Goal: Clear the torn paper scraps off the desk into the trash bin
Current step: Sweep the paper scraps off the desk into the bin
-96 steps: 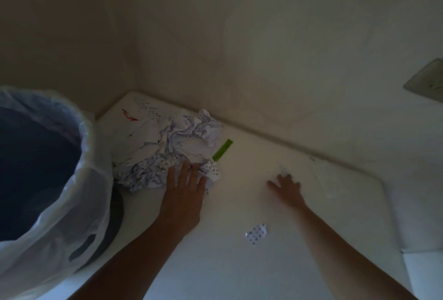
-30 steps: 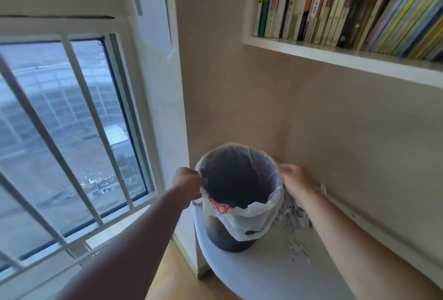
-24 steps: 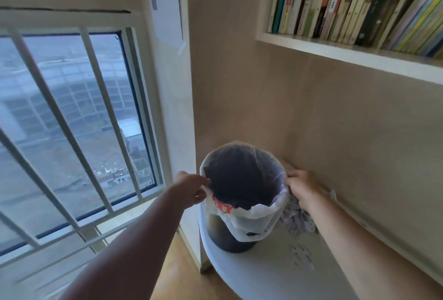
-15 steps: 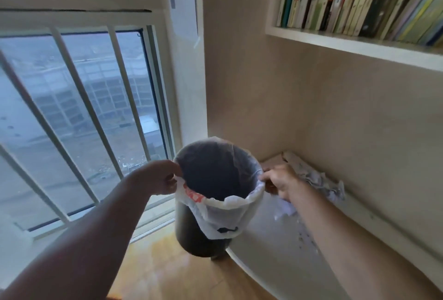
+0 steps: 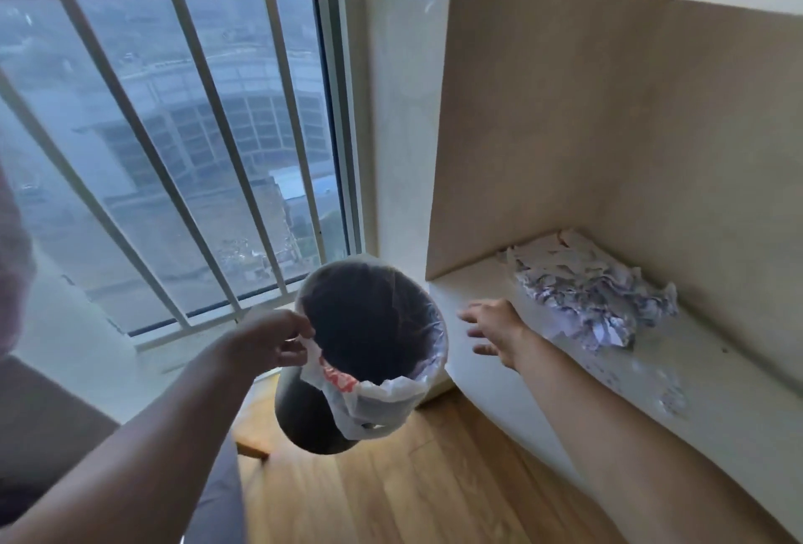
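Holding item: trash bin (image 5: 347, 374), dark, lined with a thin plastic bag (image 5: 373, 396) whose rim folds over the outside. It hangs in the air off the left end of the worktop (image 5: 717, 409), above the wood floor (image 5: 413, 495), mouth up and tilted a little toward the wearer.

Left hand (image 5: 269, 343): grip clamped on the bin's near-left rim, fingers pinching bag and rim together. It carries the whole bin alone.

Right hand (image 5: 491, 328): grip apart, fingers spread, empty, hovering between the bin rim and the worktop edge, touching neither.

Paper scraps (image 5: 582, 287): one crumpled heap at the far left corner of the worktop, against the back wall. Small loose bits (image 5: 669, 391) lie scattered nearer along the surface, well apart from the heap.

Step in hand, as judged: bringing the bin mouth under the worktop edge so the scraps can be swept in.

Handling notes:
- Bin rim should sit just below and against the worktop edge, leaving no gap for paper to fall to the floor.
- Keep the mouth level; a one-sided pinch lets the bin swing.
- Bag is slack; the pinch should keep it from slipping into the bin.
- Sweep the heap with a flat right palm, slowly, since light paper flutters.
- Gather the small bits afterward in a second pass.
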A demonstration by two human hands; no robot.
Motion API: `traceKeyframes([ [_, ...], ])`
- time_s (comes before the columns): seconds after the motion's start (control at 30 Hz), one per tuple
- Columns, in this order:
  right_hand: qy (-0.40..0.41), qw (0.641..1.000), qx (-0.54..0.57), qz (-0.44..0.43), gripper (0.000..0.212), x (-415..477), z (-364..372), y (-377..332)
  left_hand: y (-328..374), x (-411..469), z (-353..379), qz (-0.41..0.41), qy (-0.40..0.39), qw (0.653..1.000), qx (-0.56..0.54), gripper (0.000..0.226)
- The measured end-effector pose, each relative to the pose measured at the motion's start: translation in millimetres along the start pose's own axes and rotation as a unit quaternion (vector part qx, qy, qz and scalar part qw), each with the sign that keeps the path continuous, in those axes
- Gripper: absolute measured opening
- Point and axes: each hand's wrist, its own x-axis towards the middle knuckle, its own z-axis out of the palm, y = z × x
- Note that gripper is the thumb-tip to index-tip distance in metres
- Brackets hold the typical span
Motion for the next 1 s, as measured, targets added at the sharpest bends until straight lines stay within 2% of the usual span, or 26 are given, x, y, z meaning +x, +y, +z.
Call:
traceKeyframes([
  [0.17, 0.110, 0.984, -0.139, -0.031, 0.055, 37, -70, 20, -43, 15, 19, -0.024, 0.006, 0.999, 0.032, 0.017],
  [0.3, 0.159, 0.951, -0.261, -0.041, 0.058, 80, -148, 34, -69, 39, 43, -0.063, 0.025, 0.996, 0.059, 0.010],
  [0.43, 0.156, 0.907, -0.388, -0.038, 0.080, 137, -204, 40, -91, 72, 66, -0.105, 0.029, 0.992, 0.071, 0.011],
  [0.57, 0.150, 0.910, -0.386, -0.016, 0.093, 194, -222, 33, -98, 101, 85, -0.118, 0.028, 0.989, 0.086, 0.018],
  [0.73, 0.100, 0.893, -0.439, 0.016, 0.099, 243, -221, 36, -100, 117, 100, -0.125, 0.034, 0.987, 0.092, 0.015],
  [0.8, 0.083, 0.898, -0.432, 0.015, 0.089, 255, -216, 45, -100, 121, 104, -0.122, 0.035, 0.988, 0.089, 0.013],
  [0.87, 0.066, 0.901, -0.427, -0.028, 0.069, 261, -207, 55, -98, 125, 107, -0.119, 0.038, 0.988, 0.091, 0.011],
  [1.0, 0.037, 0.910, -0.410, -0.049, 0.070, 252, -182, 70, -98, 131, 109, -0.115, 0.032, 0.989, 0.091, 0.012],
])
